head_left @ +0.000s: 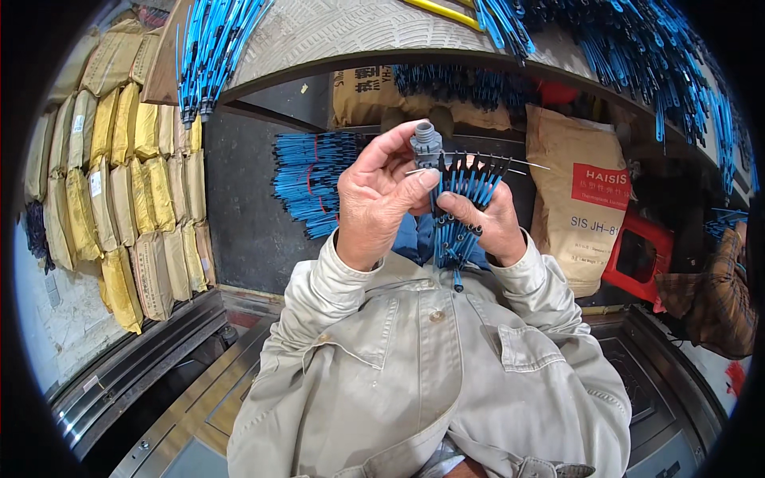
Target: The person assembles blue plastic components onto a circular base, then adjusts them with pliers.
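Note:
My left hand (373, 197) is closed on a grey plastic fitting (427, 142) with a threaded, open top, held upright in front of my chest. Two thin metal rods (527, 163) run sideways from beside the fitting and stick out past my right hand. A fan of thin blue sticks (462, 227) with black ends hangs at these rods; the black upper ends appear strung along them. My right hand (496, 221) is wrapped round this fan, its thumb pressed on the front. The sticks' lower ends converge near my jacket. My right fingers are partly hidden behind the sticks.
A bundled pile of blue sticks (309, 179) lies beyond my left hand. Above is a patterned shelf (343, 32) with more blue sticks (215, 56) overhanging its edge. At right stand a brown paper sack (567, 231) and a red stool (625, 275). Stacked sacks (119, 159) line the left; another person's sleeve (721, 295) shows far right.

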The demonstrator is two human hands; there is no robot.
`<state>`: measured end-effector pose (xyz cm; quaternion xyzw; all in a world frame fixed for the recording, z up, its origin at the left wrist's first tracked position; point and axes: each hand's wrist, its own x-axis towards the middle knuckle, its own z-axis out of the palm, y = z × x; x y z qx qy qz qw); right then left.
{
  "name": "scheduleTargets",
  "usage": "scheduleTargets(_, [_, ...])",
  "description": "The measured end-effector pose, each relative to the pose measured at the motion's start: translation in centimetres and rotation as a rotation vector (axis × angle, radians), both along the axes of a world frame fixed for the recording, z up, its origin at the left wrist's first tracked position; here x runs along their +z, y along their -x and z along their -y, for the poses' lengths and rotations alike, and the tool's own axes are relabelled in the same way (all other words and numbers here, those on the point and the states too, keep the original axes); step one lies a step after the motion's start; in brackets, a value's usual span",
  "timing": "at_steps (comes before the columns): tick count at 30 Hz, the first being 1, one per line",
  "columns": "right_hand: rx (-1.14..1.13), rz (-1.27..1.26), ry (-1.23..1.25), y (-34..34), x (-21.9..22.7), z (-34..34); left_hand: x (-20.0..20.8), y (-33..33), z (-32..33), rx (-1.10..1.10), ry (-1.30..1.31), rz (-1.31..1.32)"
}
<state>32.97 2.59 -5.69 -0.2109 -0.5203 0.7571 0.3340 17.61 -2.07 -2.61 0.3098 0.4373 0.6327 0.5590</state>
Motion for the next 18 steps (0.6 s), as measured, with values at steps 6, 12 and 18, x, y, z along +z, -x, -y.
scheduleTargets(6, [-0.037,0.070,0.000,-0.1,0.4,0.1,0.0,0.0,0.3,-0.045,-0.034,-0.042])
scheduleTargets(12, [-0.070,0.048,0.021,0.1,0.7,0.5,0.0,-0.3,0.5,0.007,-0.102,-0.183])
scheduleTargets(18, [-0.154,0.042,0.021,0.2,1.2,1.3,0.8,-0.8,1.0,0.002,-0.037,0.061])
